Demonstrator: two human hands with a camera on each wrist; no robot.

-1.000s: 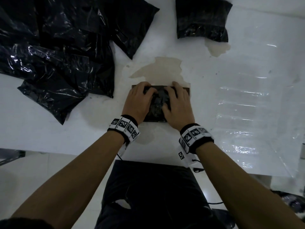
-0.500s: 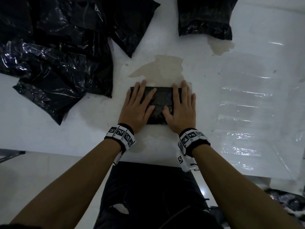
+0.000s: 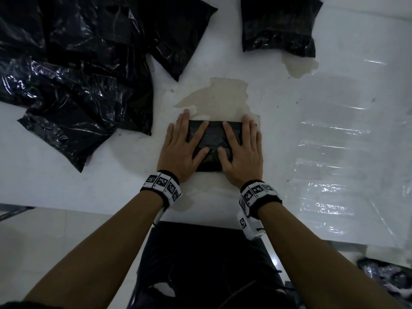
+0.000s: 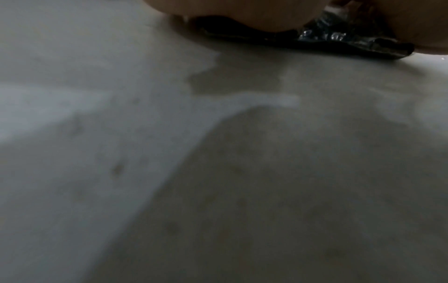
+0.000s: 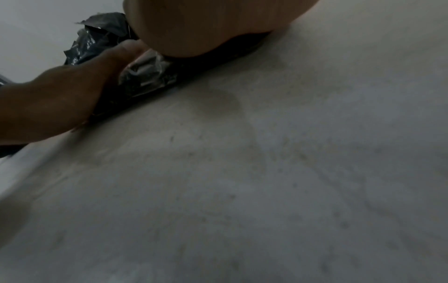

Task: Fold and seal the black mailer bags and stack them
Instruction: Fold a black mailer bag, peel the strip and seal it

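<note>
Lying flat on the white table (image 3: 124, 175), the folded mailer bag (image 3: 214, 143) is running its long axis left to right; its outer ends are hiding under the left hand (image 3: 181, 150) and right hand (image 3: 242, 152); both hands are pressing down with straight, spread fingers, gripping nothing; wrist views are showing only its near edge.
</note>
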